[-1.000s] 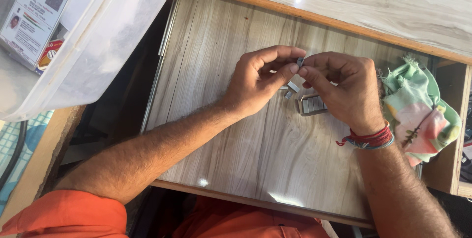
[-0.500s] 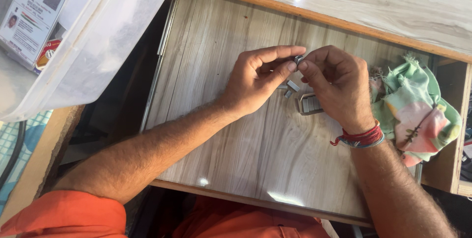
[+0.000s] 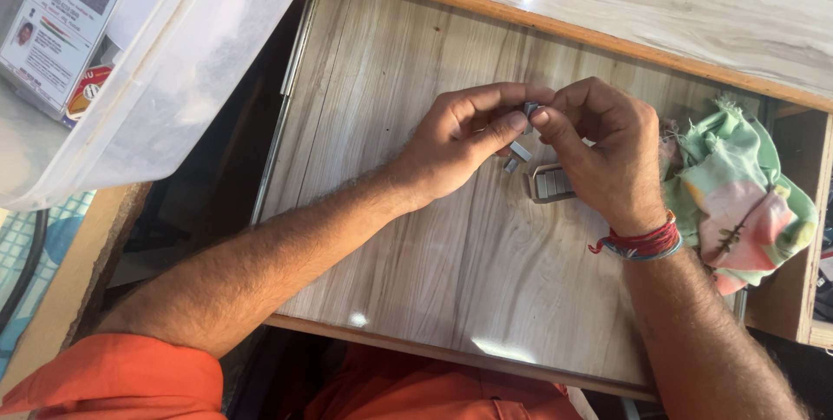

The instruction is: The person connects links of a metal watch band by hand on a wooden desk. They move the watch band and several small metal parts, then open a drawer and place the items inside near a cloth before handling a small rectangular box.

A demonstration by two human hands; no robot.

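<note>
L hand [image 3: 451, 147] & R hand [image 3: 607, 155] fingers pinching small metal part [image 3: 530, 109], metal case [image 3: 552, 184] below, cloth [image 3: 737, 194] beside

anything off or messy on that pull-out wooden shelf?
Nothing damaged or spilled. Both hands, left hand and right hand, pinch a small grey metal part. A small grey rectangular frame lies loose below them, and a crumpled green-and-pink cloth sits bunched at the shelf's right edge.

Two hands [image 3: 460, 147], one cloth [image 3: 737, 194]
</note>
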